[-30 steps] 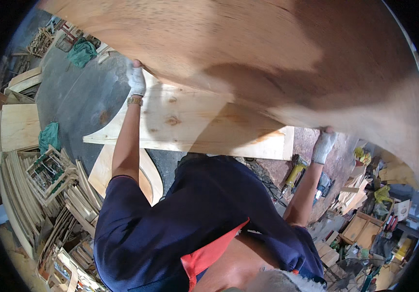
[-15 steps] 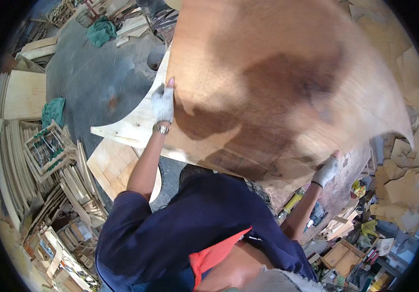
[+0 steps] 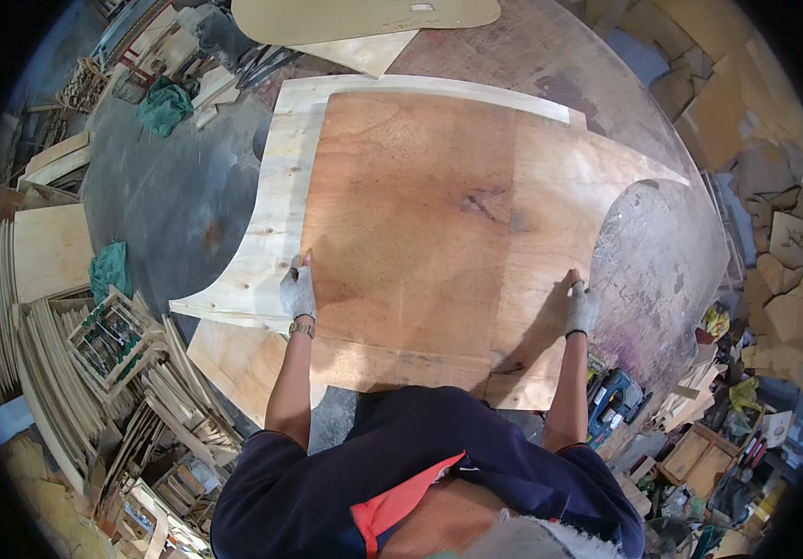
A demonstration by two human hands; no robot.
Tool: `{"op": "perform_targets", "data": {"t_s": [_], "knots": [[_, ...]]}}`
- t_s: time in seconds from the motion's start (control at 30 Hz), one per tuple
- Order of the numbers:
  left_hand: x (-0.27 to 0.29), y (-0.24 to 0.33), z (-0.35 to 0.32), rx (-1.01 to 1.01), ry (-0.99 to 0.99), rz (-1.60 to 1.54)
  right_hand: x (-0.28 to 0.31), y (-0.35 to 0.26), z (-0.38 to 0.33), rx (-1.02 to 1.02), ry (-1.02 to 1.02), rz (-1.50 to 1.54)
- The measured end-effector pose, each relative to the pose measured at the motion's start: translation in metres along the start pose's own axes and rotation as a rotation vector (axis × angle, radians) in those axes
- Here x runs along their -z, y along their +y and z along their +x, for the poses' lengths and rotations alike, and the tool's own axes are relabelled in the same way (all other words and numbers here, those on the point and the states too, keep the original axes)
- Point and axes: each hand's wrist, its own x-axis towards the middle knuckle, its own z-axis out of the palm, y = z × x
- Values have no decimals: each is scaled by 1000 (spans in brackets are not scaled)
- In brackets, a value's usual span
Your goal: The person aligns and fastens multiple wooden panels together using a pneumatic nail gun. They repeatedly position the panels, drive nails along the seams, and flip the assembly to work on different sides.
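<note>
The brown board (image 3: 401, 214) was in the middle, right in front of me. It lay on top of a pale board (image 3: 271, 210), which stuck out along the left and the top. The brown board had a dark mark near its middle, and its right side curved in under a long, sharp point.

I had white gloves on, with bare fingertips. My left hand (image 3: 298, 293) was at the left edge of the brown board, with its fingertips right by that edge. My right hand (image 3: 582, 307) was across from it, by the curved right edge, with its fingertips up. I cannot tell if the fingers of either hand were pinching the board or just resting there, because the parts under them were hidden. A watch (image 3: 301, 328) sat on my left wrist.

Another board (image 3: 229, 359) poked out below the pale one, near my left arm. A blue tool (image 3: 617, 401) lay just past my right arm. Far to my left were a green cloth (image 3: 109, 268), a wood frame (image 3: 114, 340) and many thin wood strips (image 3: 52, 387). A wood box (image 3: 700, 459) was down on my right.
</note>
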Motion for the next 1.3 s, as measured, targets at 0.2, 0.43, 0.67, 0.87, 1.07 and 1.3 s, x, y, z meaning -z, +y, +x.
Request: {"op": "perform_targets", "data": {"t_s": [0.2, 0.43, 0.67, 0.87, 1.07, 1.3], "knots": [[-10, 43, 3, -296, -100, 59, 20, -4, 26, -166, -12, 10], [-26, 68, 37, -614, 115, 335, -36, -38, -12, 176, 168, -251], [-77, 122, 121, -286, -296, -768, -51, -47, -138, 472, -182, -91], [-122, 211, 232, -131, -503, -948, -7, 41, -239, -174, -734, -52], [-194, 289, 346, 34, -477, -1094, -40, 109, -279, -1008, -473, 919], [-219, 344, 385, 330, -568, -1155, -52, 77, -286, -1143, -275, 1110]]}}
